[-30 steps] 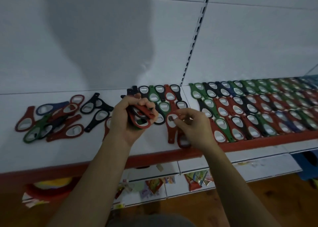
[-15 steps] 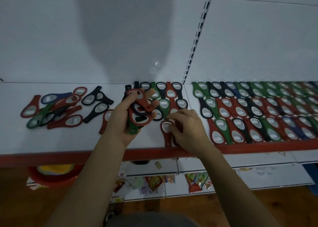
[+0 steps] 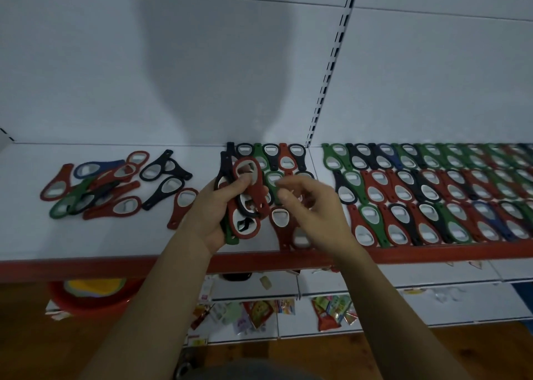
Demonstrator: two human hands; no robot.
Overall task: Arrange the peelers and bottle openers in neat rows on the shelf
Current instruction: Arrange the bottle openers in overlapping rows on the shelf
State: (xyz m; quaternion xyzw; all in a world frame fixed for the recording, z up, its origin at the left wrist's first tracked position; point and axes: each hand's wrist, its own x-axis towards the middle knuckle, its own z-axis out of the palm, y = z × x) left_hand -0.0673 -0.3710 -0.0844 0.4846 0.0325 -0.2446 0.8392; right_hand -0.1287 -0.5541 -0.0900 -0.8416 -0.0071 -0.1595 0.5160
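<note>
Red-painted metal is forming the front lip (image 3: 86,267) of the white shelf (image 3: 115,235), and it is being treated as the near limit: no handle should be left overhanging it. Just behind the lip, a mixed bunch of red, black and green plastic bottle openers with steel inserts (image 3: 248,204) is being gripped in the left hand (image 3: 213,215), fingers curled round the handles, thumb pressed on the topmost red one. The right hand (image 3: 314,206) is being held just beside the bunch, fingers half-bent and slightly parted, nothing visibly pinched. One opener is probably being drawn off at a time; each is best laid parallel to, and touching, the red opener lying flat at the front (image 3: 281,221). Open room is being offered leftward, between this unfinished block and the loose heap of openers (image 3: 95,189). Rightward, the finished rows (image 3: 432,195) are lying closely packed and should not be brushed. Farthest back, the white rear panel (image 3: 173,62) is bounding the last row.
</note>
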